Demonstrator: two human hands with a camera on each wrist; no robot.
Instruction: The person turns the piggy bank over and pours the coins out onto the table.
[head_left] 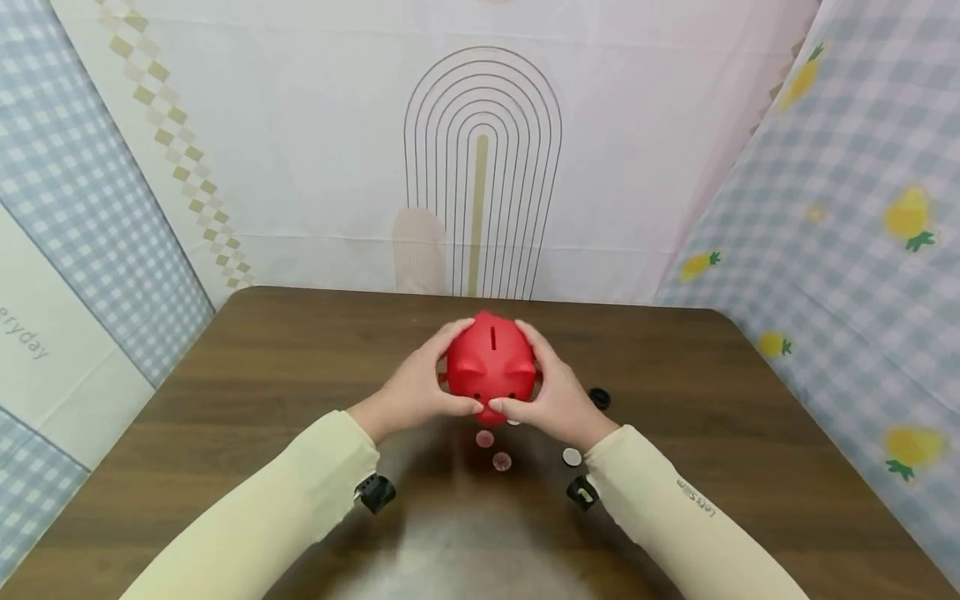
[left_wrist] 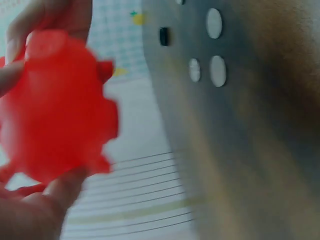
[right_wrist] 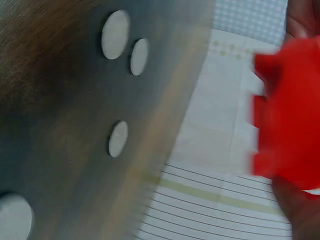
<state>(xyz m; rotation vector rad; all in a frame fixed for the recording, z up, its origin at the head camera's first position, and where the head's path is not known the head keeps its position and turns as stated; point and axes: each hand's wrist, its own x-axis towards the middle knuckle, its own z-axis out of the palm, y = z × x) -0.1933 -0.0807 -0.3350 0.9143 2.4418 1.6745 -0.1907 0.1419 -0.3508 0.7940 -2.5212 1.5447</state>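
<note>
A red piggy bank (head_left: 491, 358) with a coin slot on its back is held up off the table between both hands, its snout toward me. The left hand (head_left: 420, 379) grips its left side, thumb by the snout. On the opposite side the right hand (head_left: 558, 392) grips it the same way, the two thumbs nearly meeting. In the left wrist view the piggy bank (left_wrist: 60, 110) shows its short feet above the table. Below it lie several coins, among them one coin (head_left: 502, 461) and another coin (head_left: 572, 457) near the right wrist.
A small round black piece (head_left: 599, 398) lies on the brown wooden table (head_left: 300, 350), right of the hands. Behind the table hangs a white patterned cloth (head_left: 315, 150); a checked cloth (head_left: 847, 275) hangs on the right.
</note>
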